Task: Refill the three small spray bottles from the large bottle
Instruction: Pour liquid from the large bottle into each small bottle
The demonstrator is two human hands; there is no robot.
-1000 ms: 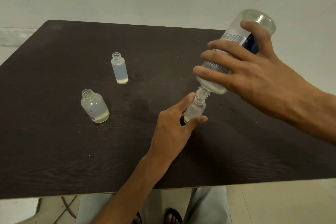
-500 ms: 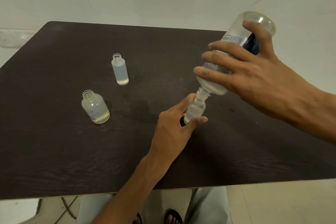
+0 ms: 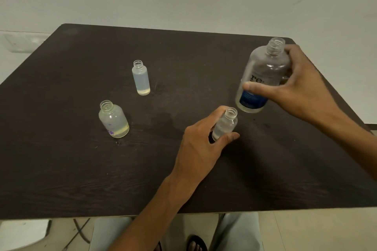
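Observation:
My right hand grips the large clear bottle with a blue label, held nearly upright at the table's right, mouth open and up. Just left of its base stands an uncapped small clear bottle, and my left hand holds it between thumb and fingers. A rounder small bottle with a purple flower mark and some yellowish liquid stands at the left. A slim frosted small bottle stands further back; only a thin layer of liquid shows at its bottom. Both have no caps.
Everything rests on a dark wood-grain table whose front edge is near me. A pale wall lies behind it. My legs and sandalled feet show below the front edge. No caps or spray heads are in view.
The large bottle was tipped mouth-down over the small bottle in my left hand; it has now swung upright and moved right, away from that bottle's mouth. My left hand has stayed put.

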